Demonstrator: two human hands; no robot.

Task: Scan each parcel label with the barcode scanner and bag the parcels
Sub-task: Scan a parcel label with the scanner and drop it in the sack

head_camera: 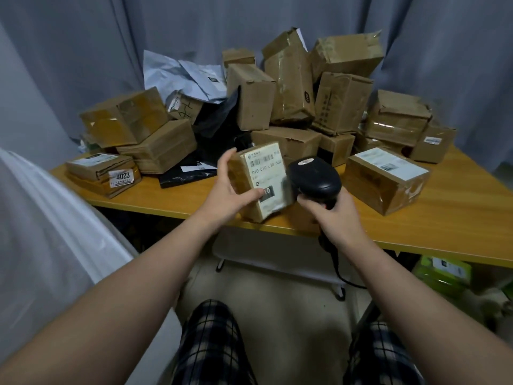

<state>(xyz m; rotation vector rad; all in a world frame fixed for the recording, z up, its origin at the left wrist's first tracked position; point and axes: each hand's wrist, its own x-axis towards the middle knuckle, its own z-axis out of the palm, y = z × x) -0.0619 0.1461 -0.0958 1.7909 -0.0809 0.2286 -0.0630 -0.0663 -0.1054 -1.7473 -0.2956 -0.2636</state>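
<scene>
**Parcel held up to the scanner at the table edge**

Nearest the camera are the person's knees in plaid trousers [211,345]. A pale, translucent bag [41,232] fills the lower left. Both bare forearms reach forward over the near edge of the wooden table [458,218].

The left hand [230,195] grips a small brown parcel [261,182], fingers curled behind its left side and the thumb pressed on its front. The parcel is held tilted above the table edge, and its white label [266,168] faces the camera. Just to its right, the right hand [337,215] is wrapped around the handle of the black barcode scanner [315,176]. The scanner's head sits right beside the label, and whether they touch cannot be told. A dark cable [337,262] hangs from the handle down past the table edge.

Further back, a labelled box [385,182] lies to the right, and a flat box marked 4023 [102,173] lies to the left. A black mailer [188,173] lies between them. Behind these rises a heap of cardboard boxes [291,79] with grey mailers [180,76], against a grey curtain [83,37].
</scene>
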